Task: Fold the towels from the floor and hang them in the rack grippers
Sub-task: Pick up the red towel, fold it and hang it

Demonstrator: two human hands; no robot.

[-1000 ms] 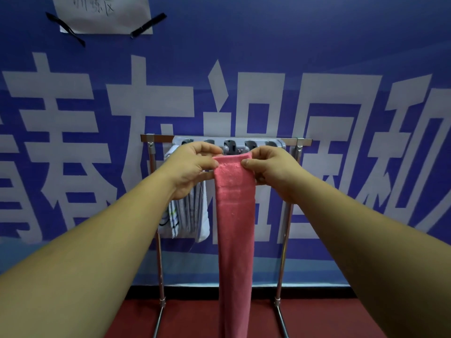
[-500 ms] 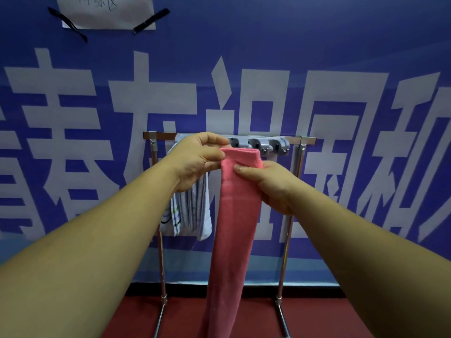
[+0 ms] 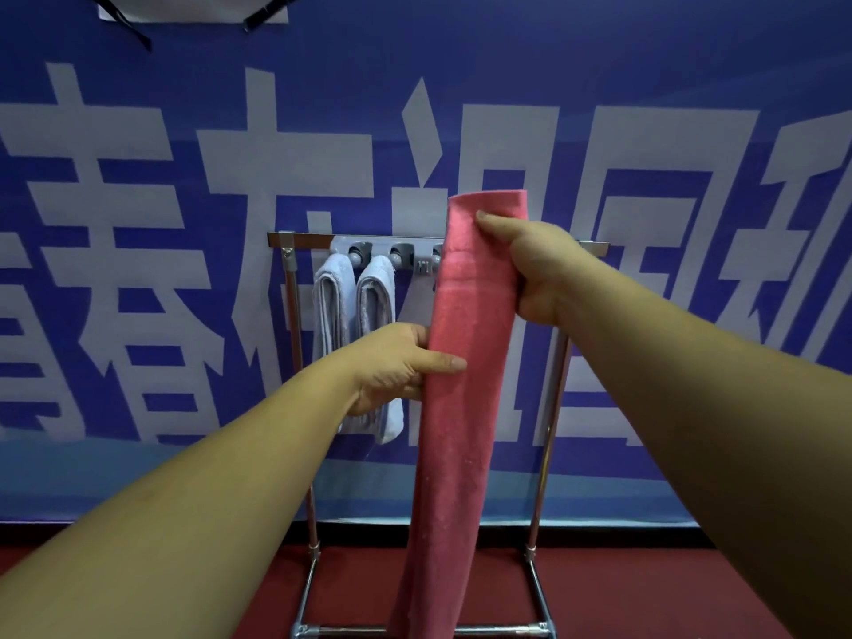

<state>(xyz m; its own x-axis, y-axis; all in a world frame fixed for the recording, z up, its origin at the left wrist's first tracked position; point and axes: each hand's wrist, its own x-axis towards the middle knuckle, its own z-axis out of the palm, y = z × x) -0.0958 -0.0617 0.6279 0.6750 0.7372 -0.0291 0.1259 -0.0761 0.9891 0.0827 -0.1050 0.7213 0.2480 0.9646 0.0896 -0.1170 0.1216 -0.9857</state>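
Observation:
A long pink towel (image 3: 465, 408), folded into a narrow strip, hangs upright in front of the rack. My right hand (image 3: 530, 269) grips it near its top edge, thumb on the front. Lower down, my left hand (image 3: 396, 366) pinches the strip's left side at mid-height, thumb across the front. Behind stands a metal rack (image 3: 290, 288) with a grey gripper bar (image 3: 396, 255). Two folded white towels (image 3: 355, 315) hang from its left grippers. The towel hides the bar's right part.
A blue banner with large white characters (image 3: 138, 223) covers the wall behind the rack. The floor (image 3: 645, 592) is dark red. The rack's base bar (image 3: 415, 631) runs along the bottom. A taped paper sheet (image 3: 193, 6) is at the top left.
My right hand lifted the towel's top above the gripper bar. My left hand slid down from the top to mid-height, uncovering the two white towels.

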